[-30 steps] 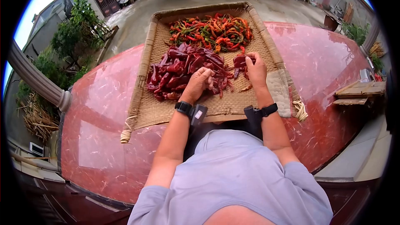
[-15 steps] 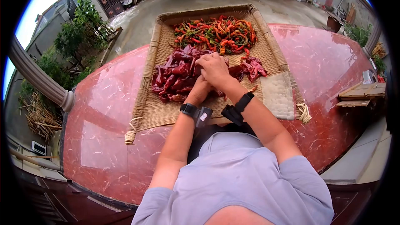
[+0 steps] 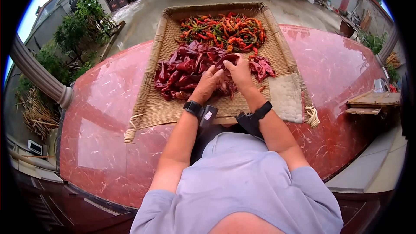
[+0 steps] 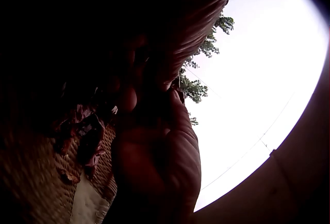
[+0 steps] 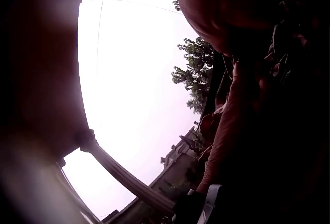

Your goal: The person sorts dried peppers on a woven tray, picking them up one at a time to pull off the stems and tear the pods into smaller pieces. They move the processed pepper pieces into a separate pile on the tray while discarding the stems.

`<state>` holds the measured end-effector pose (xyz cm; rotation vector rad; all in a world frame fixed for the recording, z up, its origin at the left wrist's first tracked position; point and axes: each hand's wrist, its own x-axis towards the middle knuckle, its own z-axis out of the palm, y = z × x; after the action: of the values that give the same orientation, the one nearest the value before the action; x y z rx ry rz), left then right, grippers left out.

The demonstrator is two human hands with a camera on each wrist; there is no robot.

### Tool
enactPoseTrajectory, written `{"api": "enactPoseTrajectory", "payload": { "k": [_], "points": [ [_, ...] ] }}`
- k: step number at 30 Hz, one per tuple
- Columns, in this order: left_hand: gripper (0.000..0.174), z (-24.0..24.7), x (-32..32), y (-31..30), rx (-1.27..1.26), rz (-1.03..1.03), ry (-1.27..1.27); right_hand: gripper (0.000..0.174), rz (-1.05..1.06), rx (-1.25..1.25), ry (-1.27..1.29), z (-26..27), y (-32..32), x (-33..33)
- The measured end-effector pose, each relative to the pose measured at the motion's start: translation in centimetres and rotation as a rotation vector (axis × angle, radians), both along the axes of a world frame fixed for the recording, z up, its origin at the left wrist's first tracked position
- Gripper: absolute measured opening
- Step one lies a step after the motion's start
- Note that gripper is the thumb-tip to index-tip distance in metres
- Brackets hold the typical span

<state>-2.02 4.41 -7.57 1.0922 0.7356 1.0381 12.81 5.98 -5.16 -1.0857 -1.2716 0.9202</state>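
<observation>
A dark red dried chilli pepper (image 3: 229,59) is between the two hands, at the right side of a heap of similar dried chillies (image 3: 185,67). My right hand (image 3: 241,73) pinches it, thumb on the near side. The left hand (image 3: 207,87) is beside it, thumb and fingers bent at the pepper's lower left end. In the left wrist view, the fingertips of the right hand (image 4: 154,167) meet those of the left hand (image 4: 196,33). Both wrist views are very dark, and much of the pepper is hidden there.
Everything lies on a woven tray (image 3: 147,104) with a raised rim. Thin red, orange and green chillies (image 3: 223,30) fill its far part. A small group of red peppers (image 3: 262,68) lies at the right, beyond a pale cloth patch (image 3: 286,99). Red polished stone (image 3: 99,134) surrounds the tray.
My right hand went from the small group at the right to the dark heap, then came up slightly right with a pepper. A dark red pepper now lies in the small group. The left hand stayed by the heap.
</observation>
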Motion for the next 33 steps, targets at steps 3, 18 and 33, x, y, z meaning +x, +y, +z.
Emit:
{"api": "enactPoseTrajectory", "payload": {
  "k": [3, 18, 33],
  "points": [
    [0.031, -0.7, -0.2, 0.5, 0.050, -0.043, -0.011, 0.020, 0.038, -0.108, 0.163, -2.0, 0.6, 0.5],
    [0.027, 1.4, 0.0, -0.2, 0.180, 0.073, -0.178, 0.037, -0.270, -0.210, -0.003, -1.1, 0.0, 6.5],
    [0.025, 3.4, 2.7, 1.3, 1.031, 0.493, 1.124, 0.016, -0.541, 0.399, -0.638, 0.0, -1.6, 5.5]
  ]
}}
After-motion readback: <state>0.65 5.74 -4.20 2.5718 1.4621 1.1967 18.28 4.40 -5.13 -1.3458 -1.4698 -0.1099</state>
